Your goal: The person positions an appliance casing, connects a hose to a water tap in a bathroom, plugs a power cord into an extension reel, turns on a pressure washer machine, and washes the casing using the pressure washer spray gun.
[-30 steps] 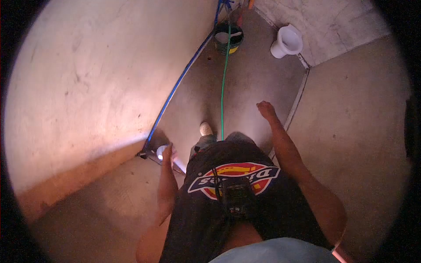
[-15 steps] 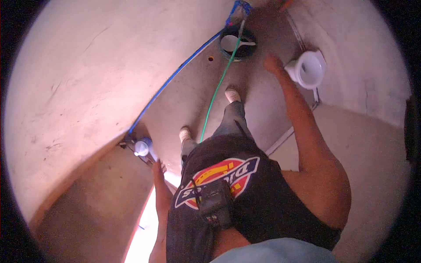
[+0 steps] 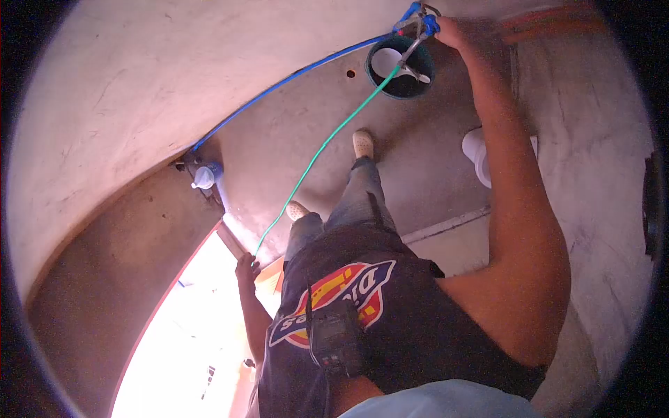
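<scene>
My right hand (image 3: 450,32) reaches to the far wall, its fingers closed on the blue handle of a tap (image 3: 431,26). A green hose (image 3: 327,143) runs from the tap down across the floor. Just below the tap stands a dark green bucket (image 3: 403,89) with a white dipper (image 3: 387,63) lying in its top. My left hand (image 3: 247,267) is low by the bright doorway, fingers curled beside the brown door edge (image 3: 233,240). The hose's near end disappears at that hand; whether the hand grips the hose or the edge is unclear.
A blue pipe (image 3: 279,87) follows the left wall to a blue-and-white container (image 3: 204,177). On the right, a white toilet bowl (image 3: 477,155) is partly behind my forearm. A small drain hole (image 3: 350,74) is in the floor. The bright doorway (image 3: 188,334) opens at lower left.
My right hand has moved up from beside the toilet bowl to the tap handle and closed on it. The hose now lies on the other side of my left foot and meets my left hand.
</scene>
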`<state>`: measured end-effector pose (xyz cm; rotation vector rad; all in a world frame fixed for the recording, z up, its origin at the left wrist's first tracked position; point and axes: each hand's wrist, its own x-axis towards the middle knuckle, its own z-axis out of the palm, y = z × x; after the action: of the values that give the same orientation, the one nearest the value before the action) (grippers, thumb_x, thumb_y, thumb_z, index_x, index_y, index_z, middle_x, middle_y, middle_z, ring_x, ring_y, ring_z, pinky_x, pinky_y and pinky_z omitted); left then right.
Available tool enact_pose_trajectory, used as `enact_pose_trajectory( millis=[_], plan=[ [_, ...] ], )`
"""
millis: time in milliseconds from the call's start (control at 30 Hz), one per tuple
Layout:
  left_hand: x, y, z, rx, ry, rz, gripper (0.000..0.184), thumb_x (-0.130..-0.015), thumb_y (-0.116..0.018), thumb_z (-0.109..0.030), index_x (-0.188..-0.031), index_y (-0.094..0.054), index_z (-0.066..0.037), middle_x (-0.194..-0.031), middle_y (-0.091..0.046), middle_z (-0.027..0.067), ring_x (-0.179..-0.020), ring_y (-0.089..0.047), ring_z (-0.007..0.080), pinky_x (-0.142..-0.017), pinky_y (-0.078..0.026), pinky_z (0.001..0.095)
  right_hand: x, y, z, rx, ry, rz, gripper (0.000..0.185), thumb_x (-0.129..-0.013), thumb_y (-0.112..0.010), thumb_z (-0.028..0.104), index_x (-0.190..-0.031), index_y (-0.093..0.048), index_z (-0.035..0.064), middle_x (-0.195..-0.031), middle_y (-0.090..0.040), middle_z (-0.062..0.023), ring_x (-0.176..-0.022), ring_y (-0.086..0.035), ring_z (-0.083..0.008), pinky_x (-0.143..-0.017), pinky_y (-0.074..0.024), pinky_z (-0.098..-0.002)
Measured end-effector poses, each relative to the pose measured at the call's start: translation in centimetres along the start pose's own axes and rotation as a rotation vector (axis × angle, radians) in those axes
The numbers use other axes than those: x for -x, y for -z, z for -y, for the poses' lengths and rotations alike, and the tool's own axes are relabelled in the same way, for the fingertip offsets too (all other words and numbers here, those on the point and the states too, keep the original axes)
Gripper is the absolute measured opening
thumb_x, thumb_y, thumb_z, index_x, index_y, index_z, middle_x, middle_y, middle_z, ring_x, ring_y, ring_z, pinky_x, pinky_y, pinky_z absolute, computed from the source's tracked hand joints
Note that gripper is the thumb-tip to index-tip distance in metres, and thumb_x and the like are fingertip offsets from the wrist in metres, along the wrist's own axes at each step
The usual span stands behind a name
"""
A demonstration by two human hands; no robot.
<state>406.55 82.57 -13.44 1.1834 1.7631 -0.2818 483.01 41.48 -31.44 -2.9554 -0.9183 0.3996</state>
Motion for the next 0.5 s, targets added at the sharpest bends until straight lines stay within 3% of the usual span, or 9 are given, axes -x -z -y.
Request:
enact_pose_trajectory(
  millis=[200,300,400,467,500],
  plan=[
    [0.7,-3.0,-2.4,-0.060,-0.032,0.055,0.045,-0.084,-0.059,-0.035,-0.118,-0.050,-0.007,-0.107,-0.057,0.0082,-0.088,-0.058,0.0212,-0.065,-0.047,0.0299,-1.7,3.0,0.1,-0.017,0.027,0.097,0.051,-0.063,-0.068,0.012,-0.111,-0.054,0.0013,-0.102,-0.059,-0.0214,-0.097,-0.057,-0.0358,-0.083,-0.0453,-0.0431],
    [0.6,-3.7,-1.9,-0.094,-0.003,0.048,0.045,-0.083,-0.059,-0.035,-0.118,-0.050,-0.007,-0.106,-0.057,0.0081,-0.089,-0.058,0.0209,-0.066,-0.047,0.0305,-2.3,3.7,0.6,0.085,-0.017,0.194,0.044,-0.070,-0.063,0.013,-0.112,-0.055,0.0024,-0.101,-0.061,-0.0203,-0.094,-0.060,-0.0331,-0.079,-0.0496,-0.0447],
    [0.4,-3.6,-0.4,-0.099,0.015,0.034,0.046,-0.083,-0.059,-0.034,-0.119,-0.050,-0.006,-0.106,-0.057,0.0082,-0.089,-0.058,0.0203,-0.067,-0.047,0.0314,-2.9,1.9,-1.0,0.206,0.091,0.044,0.038,-0.075,-0.057,0.007,-0.113,-0.057,0.0073,-0.104,-0.061,-0.0177,-0.095,-0.060,-0.0319,-0.081,-0.0492,-0.0439],
    [-0.5,-2.9,1.7,-0.064,0.014,0.014,0.047,-0.083,-0.060,-0.031,-0.120,-0.050,-0.005,-0.102,-0.059,0.0076,-0.084,-0.059,0.0172,-0.063,-0.048,0.0300,-2.1,2.0,-0.6,0.177,0.181,-0.157,0.031,-0.072,-0.053,0.000,-0.101,-0.059,0.0077,-0.095,-0.061,-0.0167,-0.091,-0.058,-0.0351,-0.079,-0.0467,-0.0438],
    [-1.3,-2.4,3.3,-0.052,0.027,0.016,0.047,-0.083,-0.060,-0.031,-0.120,-0.050,-0.005,-0.102,-0.059,0.0076,-0.084,-0.059,0.0172,-0.063,-0.048,0.0300,-2.3,2.2,-0.5,0.184,0.197,-0.151,0.031,-0.072,-0.053,0.000,-0.101,-0.059,0.0077,-0.095,-0.061,-0.0167,-0.091,-0.058,-0.0351,-0.079,-0.0467,-0.0438]
  ],
)
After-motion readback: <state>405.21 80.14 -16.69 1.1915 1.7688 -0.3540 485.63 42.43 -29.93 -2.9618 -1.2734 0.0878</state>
